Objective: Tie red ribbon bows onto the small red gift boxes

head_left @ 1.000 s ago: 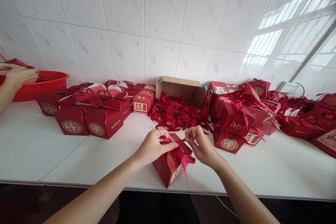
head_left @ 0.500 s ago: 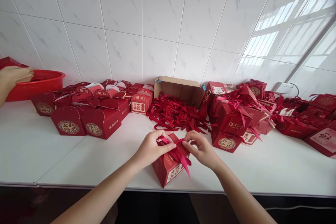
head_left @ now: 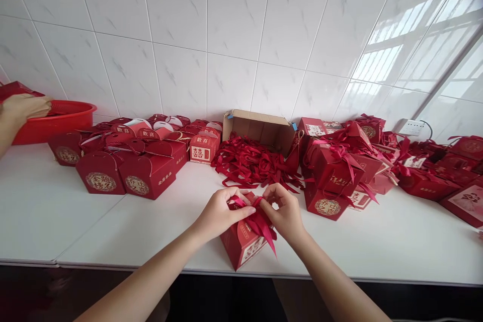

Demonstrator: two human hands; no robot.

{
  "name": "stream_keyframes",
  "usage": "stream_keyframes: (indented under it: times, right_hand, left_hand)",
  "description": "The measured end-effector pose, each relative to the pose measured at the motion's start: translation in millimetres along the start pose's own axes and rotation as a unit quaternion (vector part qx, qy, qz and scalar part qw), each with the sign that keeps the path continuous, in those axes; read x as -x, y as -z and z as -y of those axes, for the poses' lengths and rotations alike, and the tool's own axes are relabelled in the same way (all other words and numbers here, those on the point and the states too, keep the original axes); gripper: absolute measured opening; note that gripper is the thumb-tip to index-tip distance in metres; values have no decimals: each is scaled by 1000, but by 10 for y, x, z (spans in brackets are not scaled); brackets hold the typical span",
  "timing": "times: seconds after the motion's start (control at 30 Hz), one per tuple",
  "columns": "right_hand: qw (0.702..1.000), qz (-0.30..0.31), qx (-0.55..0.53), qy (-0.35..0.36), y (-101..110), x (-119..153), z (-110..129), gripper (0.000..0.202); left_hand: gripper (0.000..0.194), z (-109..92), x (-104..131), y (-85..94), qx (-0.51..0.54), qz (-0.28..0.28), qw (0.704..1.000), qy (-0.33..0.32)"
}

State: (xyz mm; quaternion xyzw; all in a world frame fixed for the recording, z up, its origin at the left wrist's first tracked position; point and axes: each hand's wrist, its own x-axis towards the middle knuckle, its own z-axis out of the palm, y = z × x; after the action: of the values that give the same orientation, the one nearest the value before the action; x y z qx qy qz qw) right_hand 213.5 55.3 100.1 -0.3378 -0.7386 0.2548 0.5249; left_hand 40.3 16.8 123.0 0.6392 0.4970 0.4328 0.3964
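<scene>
Both hands, left hand (head_left: 219,213) and right hand (head_left: 286,212), pinch the ribbon (head_left: 260,221) atop a red box (head_left: 243,241), ribbon pile (head_left: 256,163) just behind

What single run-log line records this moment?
left hand: pinches ribbon | right hand: pinches ribbon | red gift box: on white counter

Probably a home kitchen — white tiled wall (head_left: 234,35), white counter (head_left: 75,211).

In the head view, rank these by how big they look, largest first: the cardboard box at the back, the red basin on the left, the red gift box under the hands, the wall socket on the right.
1. Cardboard box and red basin: look alike; the basin is cut off by the frame edge and a co-worker's hand, so unranked.
2. Red gift box: nearer the camera, partly covered by hands, so unsure.
3. Wall socket: clearly smallest.
</scene>
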Motion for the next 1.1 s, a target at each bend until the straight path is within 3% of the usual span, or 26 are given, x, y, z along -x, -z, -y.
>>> stream_keyframes:
  times: [0.1, 0.3, 0.6, 0.83, 1.1]
  right_hand:
    - [997, -27, 66, 38, -14, -22, 7, 9]
    - [992, 9, 81, 101, -40, -63, 65, 13]
    - [993, 13, 52, 104, -1, -32, 61, 16]
    - [994, 4, 45, 101, -56, 1, 35, 32]
    - [994, -11, 71, 76, 31, 4, 59, 17]
  left_hand:
    - [21, 2, 0, 6, 0, -5, 1000, -5]
    - [17, -10, -19, -9, 17, 5, 1000, -12]
    - [16, -16, -15, -15, 2, -2, 1000, -8]
    - [17, 1, -9, -22, -5, -6, 1000, -11]
    - [20, -11, -18, -1, 16, -3, 1000, -11]
